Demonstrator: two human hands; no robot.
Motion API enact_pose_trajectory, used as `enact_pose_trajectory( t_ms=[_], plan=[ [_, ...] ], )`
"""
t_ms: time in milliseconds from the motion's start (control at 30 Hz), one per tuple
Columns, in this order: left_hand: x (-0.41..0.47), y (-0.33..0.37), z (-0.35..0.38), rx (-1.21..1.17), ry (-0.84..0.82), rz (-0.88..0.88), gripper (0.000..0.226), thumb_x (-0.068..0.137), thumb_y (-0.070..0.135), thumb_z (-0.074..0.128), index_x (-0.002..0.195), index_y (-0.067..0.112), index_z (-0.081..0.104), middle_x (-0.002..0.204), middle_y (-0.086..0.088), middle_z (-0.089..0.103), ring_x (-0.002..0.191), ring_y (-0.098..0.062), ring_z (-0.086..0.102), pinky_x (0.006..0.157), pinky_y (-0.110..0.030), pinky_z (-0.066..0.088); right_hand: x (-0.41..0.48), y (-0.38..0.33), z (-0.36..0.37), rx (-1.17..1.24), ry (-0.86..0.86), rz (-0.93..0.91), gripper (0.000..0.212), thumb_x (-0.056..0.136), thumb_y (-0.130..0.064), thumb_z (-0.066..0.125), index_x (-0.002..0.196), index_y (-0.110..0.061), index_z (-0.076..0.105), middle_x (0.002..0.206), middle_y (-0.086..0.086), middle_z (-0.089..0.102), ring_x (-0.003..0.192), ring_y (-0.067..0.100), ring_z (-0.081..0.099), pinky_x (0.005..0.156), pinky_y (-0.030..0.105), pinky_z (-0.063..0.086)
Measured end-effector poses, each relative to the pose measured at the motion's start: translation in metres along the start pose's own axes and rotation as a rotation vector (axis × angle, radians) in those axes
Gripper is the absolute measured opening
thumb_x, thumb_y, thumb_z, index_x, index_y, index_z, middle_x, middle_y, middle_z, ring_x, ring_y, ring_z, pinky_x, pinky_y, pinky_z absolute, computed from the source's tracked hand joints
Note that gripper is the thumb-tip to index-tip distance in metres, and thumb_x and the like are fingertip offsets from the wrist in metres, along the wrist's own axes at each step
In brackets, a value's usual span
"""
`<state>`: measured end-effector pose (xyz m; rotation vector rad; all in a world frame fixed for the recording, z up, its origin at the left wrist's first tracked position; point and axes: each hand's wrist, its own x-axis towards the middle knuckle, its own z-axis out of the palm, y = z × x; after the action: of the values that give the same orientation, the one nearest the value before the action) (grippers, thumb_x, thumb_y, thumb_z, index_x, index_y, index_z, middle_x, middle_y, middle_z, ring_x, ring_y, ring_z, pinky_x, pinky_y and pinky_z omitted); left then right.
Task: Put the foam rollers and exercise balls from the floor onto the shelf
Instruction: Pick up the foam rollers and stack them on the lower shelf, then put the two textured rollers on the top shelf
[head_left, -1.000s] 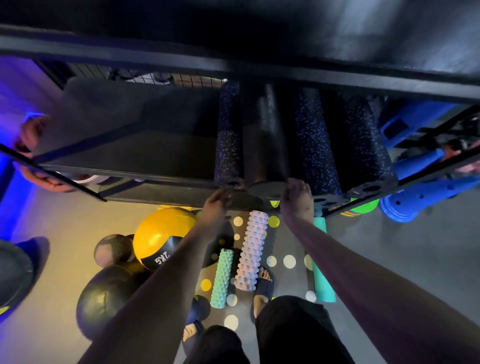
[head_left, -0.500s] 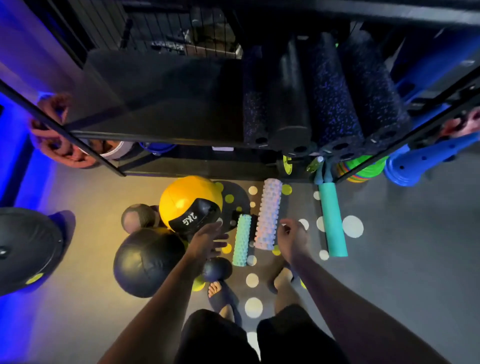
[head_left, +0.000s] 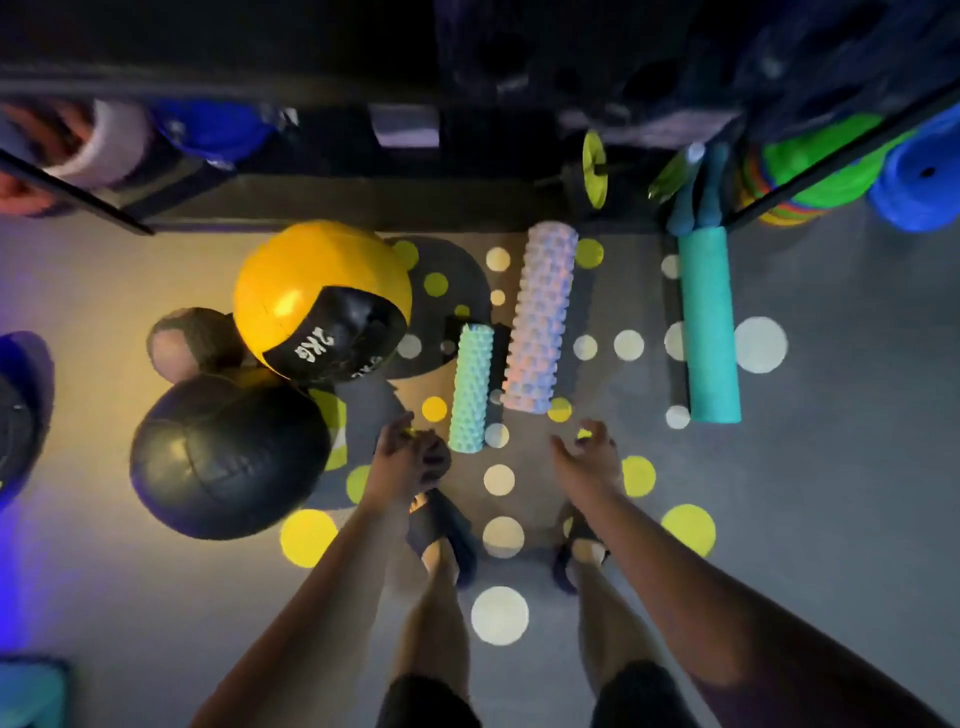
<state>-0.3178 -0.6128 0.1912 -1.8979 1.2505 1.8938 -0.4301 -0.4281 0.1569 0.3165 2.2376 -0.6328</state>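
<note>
On the floor lie a short mint knobbly roller (head_left: 470, 387), a longer pale pink knobbly roller (head_left: 540, 317) beside it, and a smooth teal roller (head_left: 709, 325) to the right. A yellow and black 2 kg ball (head_left: 319, 299), a large black ball (head_left: 228, 454) and a small grey ball (head_left: 189, 343) sit at the left. A small dark ball (head_left: 434, 465) peeks out under my left hand (head_left: 400, 460), which hovers with loose fingers and holds nothing. My right hand (head_left: 587, 457) hangs empty with fingers spread, just below the pink roller. The black shelf (head_left: 337, 200) runs along the top.
Blue discs (head_left: 917, 174) and green discs (head_left: 815, 166) sit at the shelf's lower right. A yellow-green wheel (head_left: 595, 169) stands under the shelf. A dark round object (head_left: 15, 421) lies at the left edge. Coloured light spots dot the grey floor; my sandalled feet stand below the hands.
Both hands left the shelf edge and dropped towards the floor. The view tilted down, so the rollers on the shelf went out of sight and the floor items came closer.
</note>
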Motion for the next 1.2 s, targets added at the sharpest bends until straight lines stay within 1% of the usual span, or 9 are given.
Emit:
enact_pose_trajectory(
  t_ms=[167,267,400,533,667,800,900,1067,1200],
  plan=[
    [0.183,-0.07,0.096,0.172,-0.014,0.117,0.046,0.099,0.01,0.062,0.141,0.023,0.046,0.124,-0.013,0.065,0.085,-0.022,0.064,0.064,-0.031,0.049,0.179,0.045,0.113,-0.062,-0.005,-0.074,0.079,0.091,-0.039,0.07,0.151,-0.003,0.033,0.152,0.02,0.037,0.141,0.04,0.036,0.111,0.045,0.036],
    [0.284,-0.126,0.127,0.581,0.027,0.196,0.066,0.094,0.019,0.067,0.153,0.019,0.036,0.142,-0.017,0.053,0.121,-0.038,0.058,0.096,-0.042,0.051,0.272,0.074,0.174,-0.104,-0.003,-0.016,0.098,0.086,-0.056,0.069,0.157,-0.01,0.019,0.159,0.019,0.025,0.148,0.038,0.024,0.117,0.046,0.025],
    [0.378,-0.189,0.136,0.918,0.122,0.273,0.108,0.078,0.033,0.084,0.16,0.014,0.015,0.148,-0.018,0.035,0.134,-0.041,0.041,0.109,-0.047,0.036,0.343,0.104,0.226,0.148,0.058,0.004,0.117,0.052,-0.07,0.082,0.142,-0.016,0.032,0.142,0.015,0.051,0.128,0.038,0.053,0.103,0.051,0.047],
    [0.406,-0.211,0.115,0.813,0.233,0.307,0.123,0.074,0.026,0.088,0.163,0.016,0.004,0.149,-0.021,0.039,0.134,-0.043,0.042,0.111,-0.047,0.035,0.351,0.118,0.232,0.233,0.04,0.014,0.107,0.054,-0.058,0.088,0.138,-0.019,0.035,0.135,0.01,0.055,0.118,0.034,0.058,0.098,0.047,0.052],
    [0.351,-0.187,0.091,0.707,0.139,0.145,0.116,0.074,0.029,0.086,0.16,0.032,0.008,0.15,-0.015,0.044,0.129,-0.043,0.05,0.096,-0.042,0.047,0.314,0.123,0.187,0.061,0.056,0.045,0.107,0.056,-0.06,0.087,0.14,-0.018,0.035,0.136,0.013,0.047,0.124,0.037,0.052,0.101,0.05,0.049],
    [0.249,-0.156,0.074,0.392,0.147,-0.073,0.093,0.061,0.05,0.082,0.136,0.025,0.033,0.124,-0.018,0.062,0.102,-0.041,0.066,0.08,-0.048,0.058,0.243,0.114,0.135,0.064,0.037,0.131,0.112,0.031,-0.078,0.083,0.124,-0.027,0.048,0.117,0.002,0.06,0.106,0.029,0.065,0.086,0.046,0.06],
    [0.165,-0.136,0.051,0.301,0.103,-0.015,0.081,0.076,0.024,0.087,0.138,0.017,0.036,0.119,-0.007,0.059,0.091,-0.023,0.063,0.066,-0.03,0.051,0.16,0.102,0.088,-0.044,0.045,0.132,0.094,0.036,-0.077,0.079,0.111,-0.026,0.056,0.099,0.0,0.067,0.085,0.023,0.068,0.072,0.042,0.062],
    [0.001,-0.073,-0.011,0.116,0.031,0.018,0.076,0.075,0.01,0.09,0.123,0.024,0.032,0.107,-0.003,0.059,0.093,-0.028,0.065,0.087,-0.054,0.058,-0.007,0.054,-0.015,-0.295,-0.063,0.032,0.102,0.037,-0.079,0.072,0.121,-0.024,0.049,0.111,0.009,0.062,0.102,0.034,0.062,0.086,0.042,0.056],
    [-0.106,-0.001,-0.069,0.026,-0.015,0.176,0.098,0.062,0.022,0.093,0.134,0.031,0.026,0.135,-0.011,0.055,0.116,-0.031,0.064,0.09,-0.055,0.059,-0.116,-0.008,-0.092,-0.313,-0.114,-0.24,0.103,0.042,-0.073,0.079,0.128,-0.03,0.043,0.118,0.005,0.059,0.108,0.029,0.058,0.093,0.045,0.052]
  ],
)
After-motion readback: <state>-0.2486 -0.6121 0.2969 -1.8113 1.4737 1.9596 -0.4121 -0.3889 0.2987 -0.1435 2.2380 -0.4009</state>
